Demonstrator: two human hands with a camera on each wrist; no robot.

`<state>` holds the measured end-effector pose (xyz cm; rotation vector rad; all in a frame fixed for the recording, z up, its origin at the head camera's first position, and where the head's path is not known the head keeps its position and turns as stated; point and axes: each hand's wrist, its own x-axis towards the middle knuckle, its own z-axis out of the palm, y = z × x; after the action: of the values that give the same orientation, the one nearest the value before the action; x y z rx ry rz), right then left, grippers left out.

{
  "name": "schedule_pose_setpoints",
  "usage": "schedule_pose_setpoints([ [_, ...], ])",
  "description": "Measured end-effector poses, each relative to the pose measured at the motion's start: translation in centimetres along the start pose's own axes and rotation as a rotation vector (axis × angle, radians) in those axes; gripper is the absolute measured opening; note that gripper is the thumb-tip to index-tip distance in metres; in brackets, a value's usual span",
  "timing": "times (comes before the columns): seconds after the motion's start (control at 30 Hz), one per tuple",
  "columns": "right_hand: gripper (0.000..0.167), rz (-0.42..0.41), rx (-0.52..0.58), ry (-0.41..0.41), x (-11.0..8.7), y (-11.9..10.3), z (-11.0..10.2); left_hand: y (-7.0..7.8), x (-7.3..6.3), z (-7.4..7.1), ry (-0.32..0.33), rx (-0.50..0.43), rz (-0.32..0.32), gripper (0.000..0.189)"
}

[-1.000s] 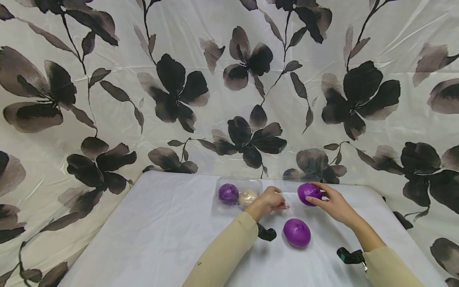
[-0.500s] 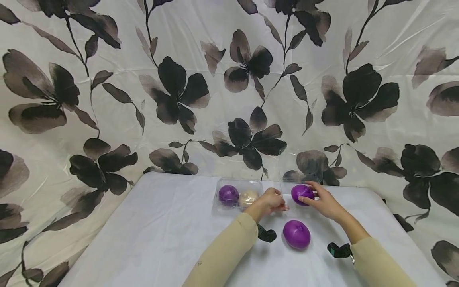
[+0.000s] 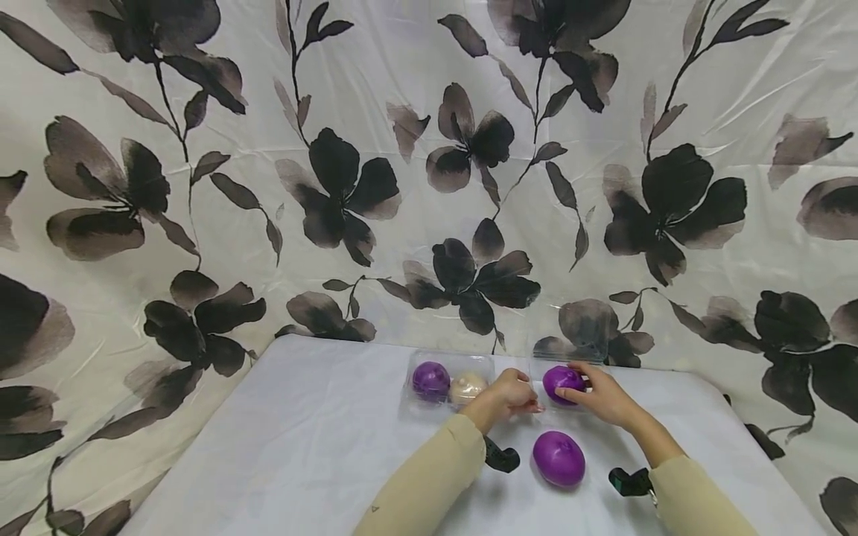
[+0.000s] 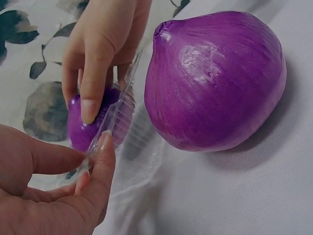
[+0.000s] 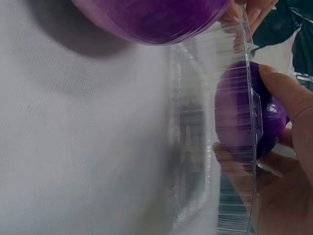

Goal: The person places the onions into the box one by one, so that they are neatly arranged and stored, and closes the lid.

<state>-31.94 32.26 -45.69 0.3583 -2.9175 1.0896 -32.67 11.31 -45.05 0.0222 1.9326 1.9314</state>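
Observation:
My left hand [image 3: 507, 392] pinches the rim of a clear plastic box [image 5: 195, 215] between thumb and fingers. Over that box, my right hand [image 3: 606, 398] grips a small purple onion [image 3: 558, 384], thumb on the near side. In the right wrist view the onion's lower part shows through the ribbed clear wall, below the rim; whether it touches the bottom I cannot tell. A larger purple onion [image 4: 215, 81] rests on the white cloth in front of the box, touched by neither hand.
Left of my left hand stands another clear plastic container [image 3: 445, 359], holding a purple onion [image 3: 431, 381] and a pale, cream one [image 3: 467, 387]. A clear lid [image 3: 573, 335] stands up behind the right box. A floral curtain [image 3: 375, 89] hangs behind the white-covered table [image 3: 288, 447].
My right hand has carried the small purple onion leftward to the box and a little lower. My left hand has kept its hold on the rim. The head view has tilted up slightly.

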Motion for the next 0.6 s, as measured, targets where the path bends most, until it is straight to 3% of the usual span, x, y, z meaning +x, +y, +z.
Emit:
schedule_pose_setpoints([
  [0.6, 0.075, -0.053, -0.037, -0.068, 1.2, -0.5, -0.1, 0.0, 0.2, 0.3, -0.006, 0.013, -0.01, 0.039],
])
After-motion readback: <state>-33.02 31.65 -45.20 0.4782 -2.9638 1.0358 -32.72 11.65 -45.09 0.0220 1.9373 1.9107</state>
